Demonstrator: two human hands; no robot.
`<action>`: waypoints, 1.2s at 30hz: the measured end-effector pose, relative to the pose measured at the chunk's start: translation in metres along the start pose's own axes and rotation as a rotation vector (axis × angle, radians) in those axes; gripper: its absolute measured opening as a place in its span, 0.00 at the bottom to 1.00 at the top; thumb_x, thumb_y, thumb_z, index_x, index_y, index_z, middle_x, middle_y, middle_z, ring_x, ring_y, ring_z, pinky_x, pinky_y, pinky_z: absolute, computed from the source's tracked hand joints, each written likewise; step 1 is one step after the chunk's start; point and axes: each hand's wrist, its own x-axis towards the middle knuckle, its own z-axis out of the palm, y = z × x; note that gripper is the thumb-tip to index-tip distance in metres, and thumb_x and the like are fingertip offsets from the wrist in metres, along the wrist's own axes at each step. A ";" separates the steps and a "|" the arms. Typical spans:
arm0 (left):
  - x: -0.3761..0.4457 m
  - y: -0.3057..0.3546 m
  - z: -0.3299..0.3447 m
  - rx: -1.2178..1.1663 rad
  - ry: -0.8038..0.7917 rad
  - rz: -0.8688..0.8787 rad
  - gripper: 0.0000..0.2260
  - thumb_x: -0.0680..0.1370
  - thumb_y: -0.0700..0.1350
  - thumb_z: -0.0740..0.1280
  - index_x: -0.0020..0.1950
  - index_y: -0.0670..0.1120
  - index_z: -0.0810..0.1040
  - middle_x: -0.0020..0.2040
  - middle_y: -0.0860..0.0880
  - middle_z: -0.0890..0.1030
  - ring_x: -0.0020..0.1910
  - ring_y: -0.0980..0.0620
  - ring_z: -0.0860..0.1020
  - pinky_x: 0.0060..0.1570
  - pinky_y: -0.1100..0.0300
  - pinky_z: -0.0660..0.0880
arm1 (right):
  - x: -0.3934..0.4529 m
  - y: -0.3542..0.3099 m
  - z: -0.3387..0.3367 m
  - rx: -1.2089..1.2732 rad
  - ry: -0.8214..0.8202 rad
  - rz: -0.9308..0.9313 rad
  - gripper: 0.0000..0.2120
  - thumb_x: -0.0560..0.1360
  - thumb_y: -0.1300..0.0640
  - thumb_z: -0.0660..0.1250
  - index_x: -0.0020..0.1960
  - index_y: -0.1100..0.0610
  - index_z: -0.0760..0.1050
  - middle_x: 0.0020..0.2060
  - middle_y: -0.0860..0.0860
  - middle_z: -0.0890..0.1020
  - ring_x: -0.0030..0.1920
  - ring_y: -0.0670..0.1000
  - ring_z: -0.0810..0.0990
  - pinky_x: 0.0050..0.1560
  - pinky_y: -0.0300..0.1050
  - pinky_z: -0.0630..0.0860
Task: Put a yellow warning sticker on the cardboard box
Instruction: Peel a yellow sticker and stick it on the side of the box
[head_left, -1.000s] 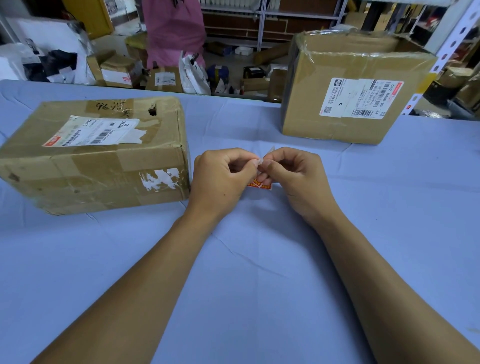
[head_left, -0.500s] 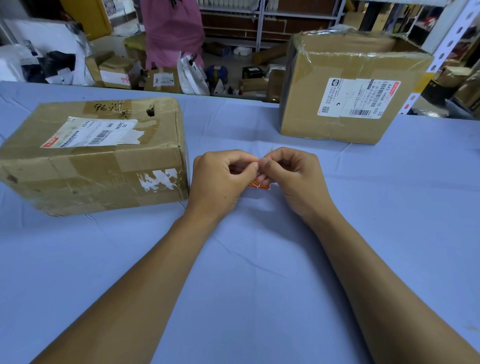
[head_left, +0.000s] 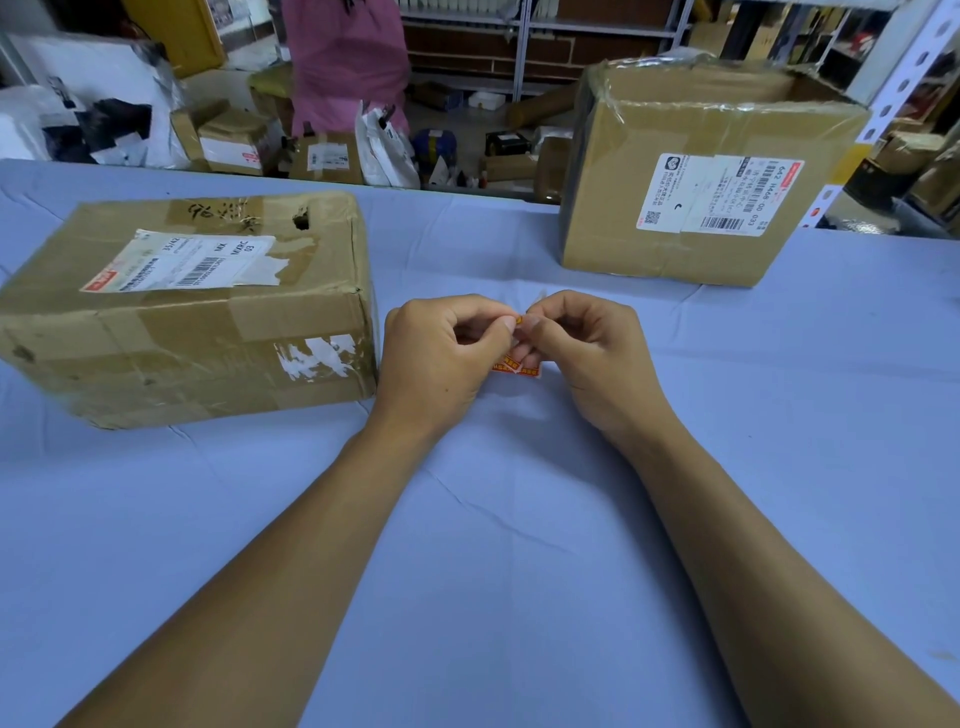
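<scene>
**Two hands work at a small sticker between two cardboard boxes**

Seen from a head-worn camera, two bare forearms reach forward over a tabletop (head_left: 493, 597) covered in pale blue cloth. The left hand (head_left: 441, 353) and the right hand (head_left: 587, 353) meet at the middle, thumbs and forefingers pinched together on a small orange-yellow warning sticker (head_left: 519, 366). Each grip is clenched on the sticker, most of which is hidden behind the fingers; only its lower edge and a sliver near the fingertips show. It is held just above the cloth, near the left box.

A worn, taped cardboard box (head_left: 192, 306) lies just beside the left hand, with a white shipping label (head_left: 182, 260) on its top. A second, taller box (head_left: 711, 171) stands well apart at the far right, its label facing the camera.

The step in hand appears to be peeling the sticker from its backing; whether it has come free cannot be told. The next move likely calls for separating the two layers cleanly, then carrying the sticker to a bare patch of cardboard and pressing it flat.
</scene>
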 end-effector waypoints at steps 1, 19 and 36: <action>0.000 0.000 0.000 -0.004 0.003 0.002 0.06 0.74 0.42 0.69 0.43 0.46 0.86 0.35 0.56 0.84 0.34 0.60 0.83 0.42 0.61 0.80 | 0.000 -0.001 -0.001 0.016 -0.003 0.002 0.08 0.78 0.69 0.64 0.41 0.65 0.79 0.32 0.56 0.82 0.35 0.53 0.81 0.43 0.46 0.80; 0.000 0.001 0.000 0.015 -0.018 -0.023 0.04 0.73 0.42 0.70 0.44 0.46 0.85 0.37 0.51 0.86 0.37 0.56 0.85 0.45 0.57 0.82 | 0.000 0.005 0.000 -0.066 0.000 -0.080 0.08 0.79 0.65 0.64 0.42 0.62 0.79 0.33 0.52 0.82 0.36 0.51 0.81 0.43 0.48 0.79; 0.000 0.003 -0.001 0.005 0.004 -0.032 0.05 0.74 0.42 0.72 0.40 0.52 0.84 0.35 0.56 0.85 0.35 0.61 0.83 0.43 0.61 0.81 | -0.002 0.005 0.001 -0.240 0.010 -0.137 0.08 0.78 0.61 0.63 0.42 0.59 0.78 0.33 0.50 0.82 0.37 0.53 0.81 0.43 0.55 0.79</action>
